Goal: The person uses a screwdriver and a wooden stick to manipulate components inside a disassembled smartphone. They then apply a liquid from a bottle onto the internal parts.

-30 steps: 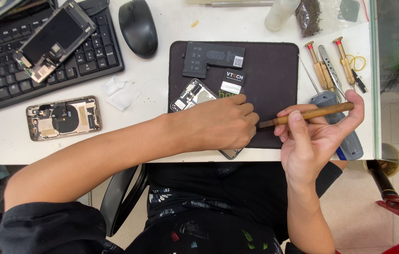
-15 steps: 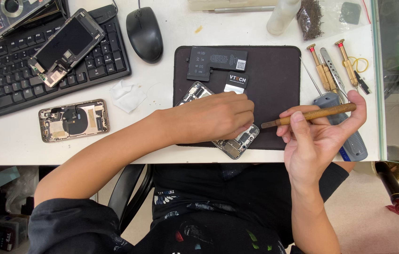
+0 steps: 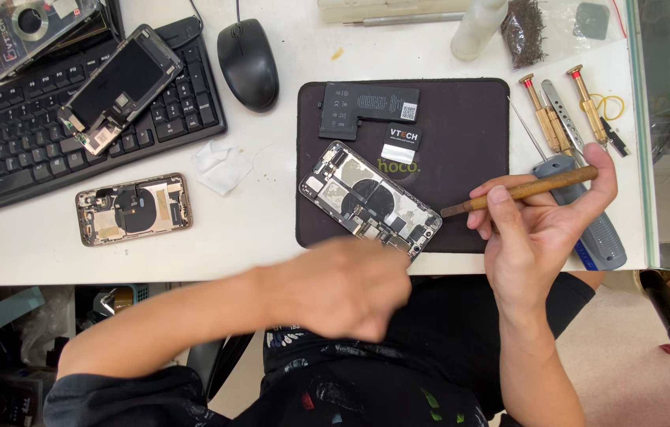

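Note:
An opened phone body (image 3: 369,199) with its insides showing lies tilted on a black work mat (image 3: 469,126). My left hand (image 3: 347,286) is blurred, off the desk's front edge just below the phone, fingers curled; I cannot tell whether it holds anything. My right hand (image 3: 528,225) grips a wooden-handled tool (image 3: 528,188), its dark tip pointing left at the phone's lower right corner. A black battery (image 3: 366,108) and a small black-and-white packet (image 3: 400,145) lie on the mat above the phone.
A second opened phone body (image 3: 134,209) and white tissue (image 3: 220,166) lie left of the mat. A keyboard (image 3: 18,134) carries a loose screen (image 3: 120,87). A mouse (image 3: 248,62), screwdrivers (image 3: 544,119), tweezers (image 3: 562,115) and a grey-handled tool (image 3: 600,233) surround the mat.
My left hand has lifted off the phone and pulled back toward me past the desk edge, uncovering the phone. My right hand keeps the tool in about the same place.

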Available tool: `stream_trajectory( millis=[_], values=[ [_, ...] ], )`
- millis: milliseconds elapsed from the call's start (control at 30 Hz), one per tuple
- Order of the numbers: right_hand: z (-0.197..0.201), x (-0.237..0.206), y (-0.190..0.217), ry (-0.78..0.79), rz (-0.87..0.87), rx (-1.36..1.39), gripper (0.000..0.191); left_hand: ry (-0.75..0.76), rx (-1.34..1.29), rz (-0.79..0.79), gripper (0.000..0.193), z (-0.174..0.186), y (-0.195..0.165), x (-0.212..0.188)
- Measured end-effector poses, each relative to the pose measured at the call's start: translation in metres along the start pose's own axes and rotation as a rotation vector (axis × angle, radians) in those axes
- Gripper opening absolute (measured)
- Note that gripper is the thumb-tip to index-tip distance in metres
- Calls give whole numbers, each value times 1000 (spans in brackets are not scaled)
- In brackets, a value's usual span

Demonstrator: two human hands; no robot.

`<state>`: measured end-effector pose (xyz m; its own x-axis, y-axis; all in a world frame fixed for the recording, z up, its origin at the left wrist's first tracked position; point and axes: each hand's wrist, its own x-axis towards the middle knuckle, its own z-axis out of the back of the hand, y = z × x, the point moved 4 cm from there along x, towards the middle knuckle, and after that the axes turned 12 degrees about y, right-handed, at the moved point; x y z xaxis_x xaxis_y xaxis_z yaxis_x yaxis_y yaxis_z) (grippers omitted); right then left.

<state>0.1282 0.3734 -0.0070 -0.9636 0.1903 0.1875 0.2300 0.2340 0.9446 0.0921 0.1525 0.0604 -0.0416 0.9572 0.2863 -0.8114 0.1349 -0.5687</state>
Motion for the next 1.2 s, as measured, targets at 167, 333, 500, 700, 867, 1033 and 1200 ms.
stream_trajectory(
  millis=[167,333,500,700,867,1033,1200],
  values=[
    [-4,15,11,135,-200,-164,88,220,29,-112,30,-36,-35,-4],
    [-18,27,31,271,-212,-1065,81,331,166,-109,16,-14,-27,-9],
    [-35,29,42,289,-75,-1530,63,169,300,149,82,38,41,2],
    [-27,23,55,227,29,-1581,43,166,251,186,85,38,68,7],
    [-26,20,61,177,259,-1559,28,142,244,165,84,30,78,-8],
    [-42,20,55,278,204,-1417,21,130,296,173,82,27,83,-16],
    [-57,28,54,233,71,-1595,30,101,395,197,80,23,76,-23]
  ],
)
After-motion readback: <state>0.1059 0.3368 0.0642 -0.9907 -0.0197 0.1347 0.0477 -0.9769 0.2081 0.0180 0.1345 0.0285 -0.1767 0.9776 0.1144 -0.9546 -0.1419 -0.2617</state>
